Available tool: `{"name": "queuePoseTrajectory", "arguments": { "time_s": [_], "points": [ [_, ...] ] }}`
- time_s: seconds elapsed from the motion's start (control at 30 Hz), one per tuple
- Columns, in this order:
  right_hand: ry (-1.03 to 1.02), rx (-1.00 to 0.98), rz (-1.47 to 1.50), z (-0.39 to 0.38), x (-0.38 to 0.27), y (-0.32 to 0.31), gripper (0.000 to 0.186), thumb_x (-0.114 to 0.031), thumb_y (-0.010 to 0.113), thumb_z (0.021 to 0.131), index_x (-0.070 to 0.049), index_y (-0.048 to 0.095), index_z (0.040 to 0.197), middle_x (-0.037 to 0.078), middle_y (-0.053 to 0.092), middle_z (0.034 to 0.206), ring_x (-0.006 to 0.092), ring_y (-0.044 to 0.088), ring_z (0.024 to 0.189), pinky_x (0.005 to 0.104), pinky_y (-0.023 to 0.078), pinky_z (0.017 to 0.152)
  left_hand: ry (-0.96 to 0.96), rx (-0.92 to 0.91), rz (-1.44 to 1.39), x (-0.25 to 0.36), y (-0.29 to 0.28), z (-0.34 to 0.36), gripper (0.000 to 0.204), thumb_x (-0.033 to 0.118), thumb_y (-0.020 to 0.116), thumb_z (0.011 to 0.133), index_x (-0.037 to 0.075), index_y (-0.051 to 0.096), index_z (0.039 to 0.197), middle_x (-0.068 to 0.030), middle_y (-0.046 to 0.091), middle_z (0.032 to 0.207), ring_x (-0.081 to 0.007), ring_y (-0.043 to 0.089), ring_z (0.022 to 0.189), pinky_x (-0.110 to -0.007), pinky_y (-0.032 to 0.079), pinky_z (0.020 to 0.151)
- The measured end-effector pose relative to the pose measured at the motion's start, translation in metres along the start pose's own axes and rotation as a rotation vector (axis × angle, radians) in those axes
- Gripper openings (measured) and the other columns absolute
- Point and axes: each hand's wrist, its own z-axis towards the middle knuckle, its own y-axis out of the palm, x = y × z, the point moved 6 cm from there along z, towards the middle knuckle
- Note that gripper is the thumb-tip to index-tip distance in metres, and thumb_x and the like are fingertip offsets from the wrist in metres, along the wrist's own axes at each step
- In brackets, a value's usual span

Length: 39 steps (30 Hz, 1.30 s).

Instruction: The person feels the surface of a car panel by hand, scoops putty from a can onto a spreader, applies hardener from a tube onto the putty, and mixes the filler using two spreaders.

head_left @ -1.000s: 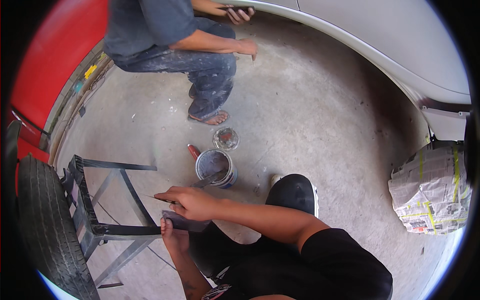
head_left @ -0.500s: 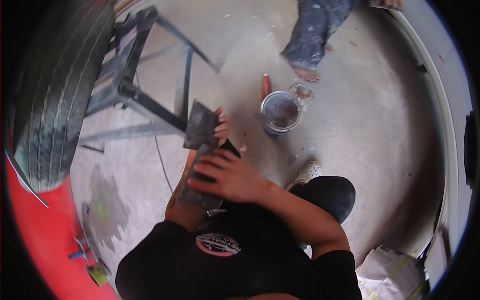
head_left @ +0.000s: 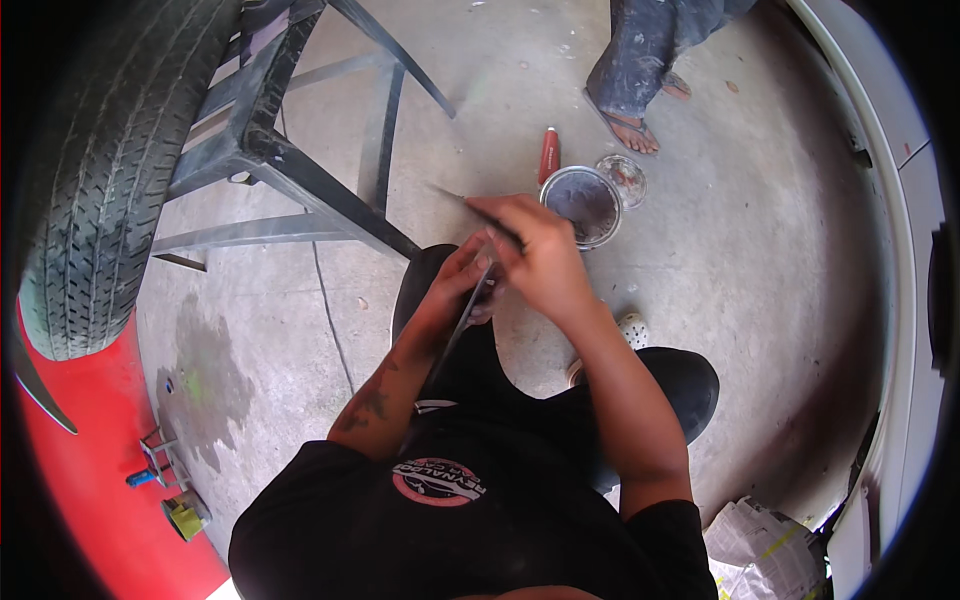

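Note:
My left hand [head_left: 455,290] grips a flat dark plate [head_left: 462,325], seen almost edge-on in front of my chest. My right hand [head_left: 540,255] is closed around a thin metal blade [head_left: 465,203] whose tip points up and left, just above the plate's top edge. The two hands touch each other. On the concrete floor just beyond them stands an open round tin [head_left: 583,205] of grey paste. Its lid [head_left: 622,180] lies to the right of it, and a red-handled tool [head_left: 548,155] lies behind it.
A black tyre [head_left: 100,170] and red car body [head_left: 90,470] fill the left. A grey metal stand [head_left: 290,160] is at top left. Another person's sandalled foot [head_left: 630,125] is beyond the tin. A white car panel [head_left: 900,250] runs down the right, with crumpled newspaper [head_left: 765,550] below it.
The view has tilted down toward my body. The plate has turned from flat-on to edge-on, and my right hand has risen from lying on it to holding the blade at its top.

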Motion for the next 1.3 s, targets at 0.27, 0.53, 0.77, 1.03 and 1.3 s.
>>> {"name": "queuePoseTrajectory", "arguments": {
  "time_s": [0.27,0.53,0.77,1.03,1.3],
  "points": [
    [0.424,0.209,0.451,0.01,0.024,-0.025,0.027,-0.011,0.07,0.085,0.002,0.058,0.106,0.008,0.067,0.09,0.0109,0.06,0.082,0.0274,0.05,0.073,0.287,0.048,0.138,0.038,-0.016,-0.014,0.037,0.019,0.054,0.097,-0.001,0.052,0.128,-0.008,0.06,0.073,-0.0098,0.042,0.039,-0.022,0.033,0.037],
    [0.462,-0.128,0.478,0.002,0.022,-0.002,0.025,-0.011,0.069,0.086,0.001,0.06,0.106,0.006,0.067,0.09,0.0091,0.059,0.084,0.0271,0.048,0.075,0.334,0.125,0.532,0.031,-0.01,-0.02,0.031,0.024,0.057,0.096,0.004,0.067,0.073,-0.0013,0.054,0.053,-0.0075,0.041,0.041,-0.024,0.029,0.038],
    [0.438,-0.494,0.39,-0.01,0.021,0.021,0.025,-0.011,0.069,0.085,-0.001,0.061,0.106,0.008,0.067,0.089,0.0103,0.059,0.081,0.028,0.049,0.074,0.496,0.496,-0.069,0.081,-0.082,-0.041,0.038,0.037,0.045,0.101,0.003,0.058,0.11,-0.0088,0.064,0.086,-0.0114,0.042,0.035,-0.027,0.031,0.032],
    [0.407,0.111,0.369,0.007,0.039,-0.003,0.029,-0.015,0.067,0.087,0.002,0.057,0.108,0.008,0.066,0.09,0.0107,0.058,0.085,0.0282,0.048,0.077,0.219,0.358,0.599,-0.01,-0.013,-0.03,0.032,0.032,0.055,0.095,0.003,0.068,0.089,-0.0041,0.063,0.069,-0.0106,0.055,0.056,-0.027,0.044,0.053],
    [0.405,0.562,0.669,0.004,0.05,-0.06,0.023,-0.009,0.059,0.093,0.0,0.054,0.114,0.004,0.063,0.103,0.0103,0.056,0.093,0.0274,0.045,0.086,0.233,0.358,0.9,-0.039,0.012,-0.053,0.023,0.021,0.059,0.091,0.0,0.067,0.092,-0.0091,0.067,0.082,-0.0114,0.061,0.079,-0.028,0.048,0.073]
  ]
}}
